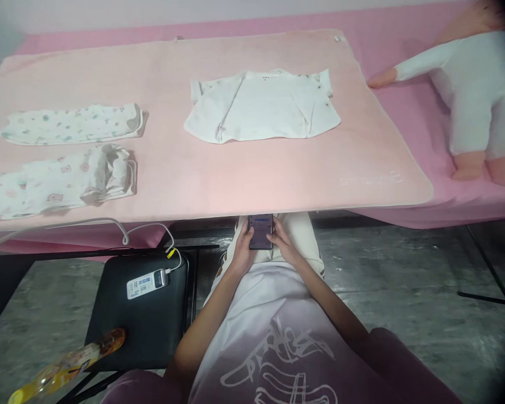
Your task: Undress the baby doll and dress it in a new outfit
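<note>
Below the table's front edge, a dark smartphone (261, 232) lies between my two hands, over my lap. My left hand (244, 249) is closed around its left side, thumb at the screen. From the other side, my right hand (284, 242) grips it, also with the thumb over the screen. Ahead of the hands, a small white baby top (265, 106) lies spread flat on the pale pink mat (269, 174). Two folded printed baby garments rest at the left: one with green-blue dots (71, 123), the nearer one with pinkish prints (63, 177).
At the right lies a doll (475, 95) in white clothes, partly cut off. A black stool (147, 331) on my left holds a white power bank (147, 284) with a cable (151, 225) plugged in. A yellow-capped drink bottle (67, 365) overlaps the stool's front corner.
</note>
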`<action>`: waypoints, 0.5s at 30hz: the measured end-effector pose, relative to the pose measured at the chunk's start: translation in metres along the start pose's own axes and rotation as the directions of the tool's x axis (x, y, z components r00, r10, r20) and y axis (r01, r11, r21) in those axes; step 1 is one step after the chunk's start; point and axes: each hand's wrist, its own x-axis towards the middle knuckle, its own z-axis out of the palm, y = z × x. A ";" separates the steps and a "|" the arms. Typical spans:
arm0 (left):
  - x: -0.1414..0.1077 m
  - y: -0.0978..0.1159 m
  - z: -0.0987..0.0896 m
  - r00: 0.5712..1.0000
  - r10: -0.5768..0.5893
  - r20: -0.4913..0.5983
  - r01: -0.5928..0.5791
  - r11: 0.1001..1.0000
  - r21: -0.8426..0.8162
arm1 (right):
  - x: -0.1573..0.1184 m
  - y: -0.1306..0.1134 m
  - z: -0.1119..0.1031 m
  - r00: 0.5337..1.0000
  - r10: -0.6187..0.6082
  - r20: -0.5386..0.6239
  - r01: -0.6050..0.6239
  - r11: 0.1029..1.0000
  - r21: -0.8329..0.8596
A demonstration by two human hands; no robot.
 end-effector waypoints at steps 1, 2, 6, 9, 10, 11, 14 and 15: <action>0.000 0.000 0.000 1.000 -0.001 -0.001 0.001 1.000 -0.006 | 0.000 0.001 0.000 1.000 0.001 -0.002 -0.001 1.000 -0.013; 0.000 0.000 -0.001 1.000 -0.008 0.004 0.008 1.000 -0.018 | 0.000 0.002 0.000 1.000 0.001 -0.005 -0.002 1.000 -0.026; -0.002 0.002 -0.002 0.996 -0.039 0.080 0.045 0.997 -0.066 | 0.000 0.005 -0.001 1.000 0.003 -0.010 -0.003 0.999 -0.054; -0.004 0.005 -0.001 0.993 -0.050 0.108 0.058 0.996 -0.067 | 0.000 0.005 -0.001 1.000 0.002 -0.007 -0.002 0.999 -0.046; -0.005 0.006 -0.001 0.992 -0.056 0.111 0.063 0.996 -0.060 | 0.000 0.005 -0.001 1.000 0.000 -0.007 0.000 0.999 -0.043; -0.005 0.007 -0.001 0.992 -0.063 0.111 0.069 0.996 -0.050 | 0.000 0.005 -0.001 1.000 -0.002 -0.005 0.002 0.999 -0.040; -0.006 0.008 -0.001 0.991 -0.082 0.105 0.085 0.996 -0.024 | 0.000 0.004 -0.001 1.000 -0.003 -0.002 0.003 0.999 -0.034; -0.006 0.008 -0.002 0.991 -0.084 0.102 0.087 0.996 -0.023 | 0.000 0.004 -0.002 1.000 0.002 -0.001 -0.002 1.000 -0.031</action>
